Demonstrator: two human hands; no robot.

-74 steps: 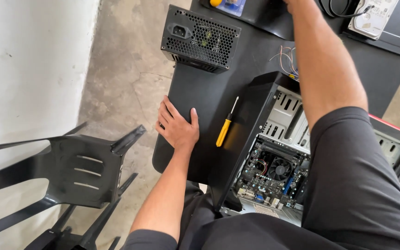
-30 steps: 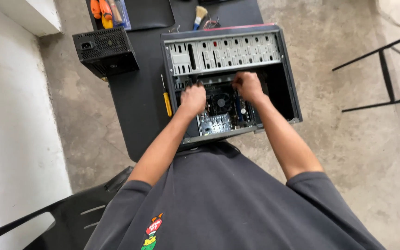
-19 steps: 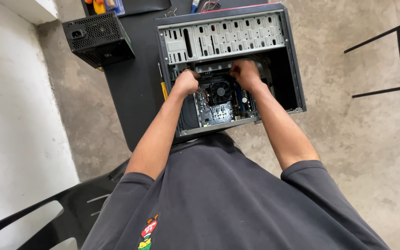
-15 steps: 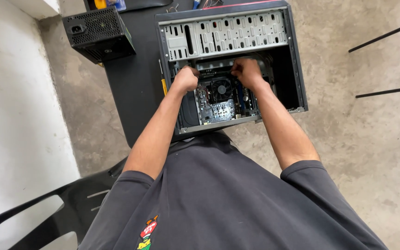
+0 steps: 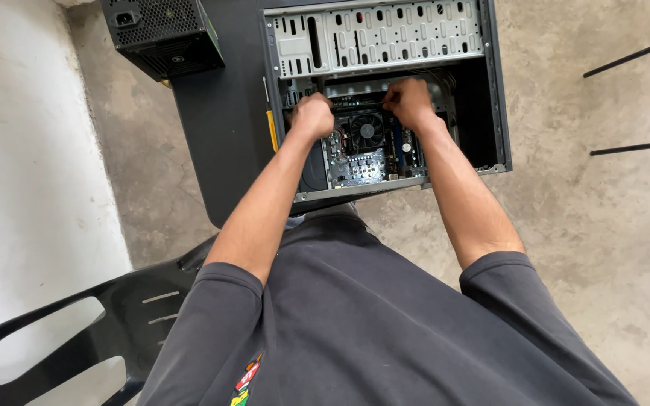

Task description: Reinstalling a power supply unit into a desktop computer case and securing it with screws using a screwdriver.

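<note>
An open black computer case (image 5: 496,90) lies on its side on a black table (image 5: 223,120). Inside it sits the motherboard (image 5: 362,162) with a round black cooler fan (image 5: 368,131). My left hand (image 5: 312,116) is curled into a fist at the board's upper left corner. My right hand (image 5: 409,101) is curled over the board's upper edge, just right of the fan. My fingertips are hidden under the knuckles. A yellow-handled screwdriver (image 5: 271,129) lies on the table just left of the case, close to my left hand.
A black power supply box (image 5: 163,34) stands at the table's far left corner. A black plastic chair (image 5: 77,331) is under me at the lower left. Thin black metal chair legs (image 5: 637,98) cross the concrete floor on the right. A white wall (image 5: 24,165) runs along the left.
2.5 s ago my left hand lay flat on the table and my right arm reached far forward. Both hands have since gone into the case and have stayed on the board for the last second.
</note>
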